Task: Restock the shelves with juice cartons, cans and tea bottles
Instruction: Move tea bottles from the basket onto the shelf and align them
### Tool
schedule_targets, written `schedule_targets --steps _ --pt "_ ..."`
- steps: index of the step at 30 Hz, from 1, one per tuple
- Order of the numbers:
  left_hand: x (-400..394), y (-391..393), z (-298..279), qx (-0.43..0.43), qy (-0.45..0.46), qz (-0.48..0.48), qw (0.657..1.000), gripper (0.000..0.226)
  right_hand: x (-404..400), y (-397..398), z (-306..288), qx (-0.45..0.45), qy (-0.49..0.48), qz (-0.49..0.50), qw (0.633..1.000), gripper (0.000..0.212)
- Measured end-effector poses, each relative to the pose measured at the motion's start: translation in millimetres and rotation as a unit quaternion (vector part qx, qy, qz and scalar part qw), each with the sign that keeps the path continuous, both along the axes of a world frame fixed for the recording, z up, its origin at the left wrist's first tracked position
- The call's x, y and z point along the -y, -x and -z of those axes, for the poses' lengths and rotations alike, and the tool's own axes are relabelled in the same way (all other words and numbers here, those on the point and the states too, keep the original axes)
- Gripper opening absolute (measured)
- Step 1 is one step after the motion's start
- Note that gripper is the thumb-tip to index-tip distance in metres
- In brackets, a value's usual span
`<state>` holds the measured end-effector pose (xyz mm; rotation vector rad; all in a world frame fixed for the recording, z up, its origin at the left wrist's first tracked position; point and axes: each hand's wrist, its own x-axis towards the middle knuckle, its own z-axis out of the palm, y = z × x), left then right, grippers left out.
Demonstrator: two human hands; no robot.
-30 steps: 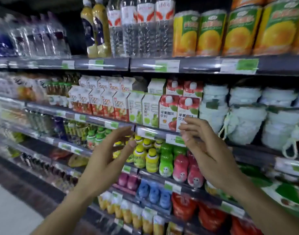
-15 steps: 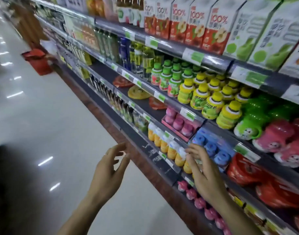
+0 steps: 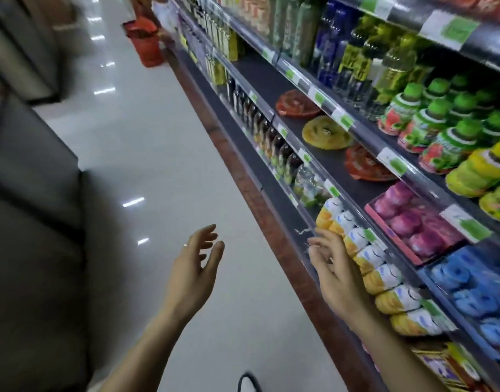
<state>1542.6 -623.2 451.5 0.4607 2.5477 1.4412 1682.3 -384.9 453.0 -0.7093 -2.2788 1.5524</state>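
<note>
Aisle floor (image 3: 163,154) wide and bare ahead, open passage to the left of the shelving. Grey unit (image 3: 30,210) hems in the aisle's left side. Red basket (image 3: 145,41) sits far down, against the shelf base. Mid-shelf has bare dark board (image 3: 260,72) around three flat packs. Lower rows packed tight with bottles (image 3: 384,275).

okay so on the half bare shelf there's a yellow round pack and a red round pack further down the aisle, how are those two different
The yellow round pack is yellow with a dark mark near its middle; the red round pack is red-orange. The yellow one lies nearer the person, the red one farther down the aisle. The yellow one's front edge shows whole, while the shelf rail and price tags cover part of the red one's. Both are flat, round packs lying on the same dark shelf.
</note>
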Motion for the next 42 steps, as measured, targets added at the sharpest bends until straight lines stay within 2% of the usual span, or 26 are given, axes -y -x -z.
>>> schedule_targets --steps 12,19,26,32,42 --pt "-12 157 -1 -0.028 -0.003 -0.16 0.987 0.037 -44 245 18 -0.016 0.01 -0.157 0.987 0.034" --pt "-27 256 -15 -0.039 0.001 -0.225 0.974 0.037 -63 386 7 -0.014 0.014 -0.227 0.974 0.034" --pt "-7 382 2 -0.023 -0.003 -0.242 0.97 0.033 -67 525 20 0.008 -0.018 -0.239 0.971 0.033" --pt "31 531 30 -0.008 -0.011 -0.236 0.972 0.034 -51 656 37 0.034 -0.035 -0.21 0.976 0.032" --pt "68 758 18 0.029 0.008 -0.212 0.977 0.034 -33 859 32 0.049 -0.024 -0.14 0.989 0.028"
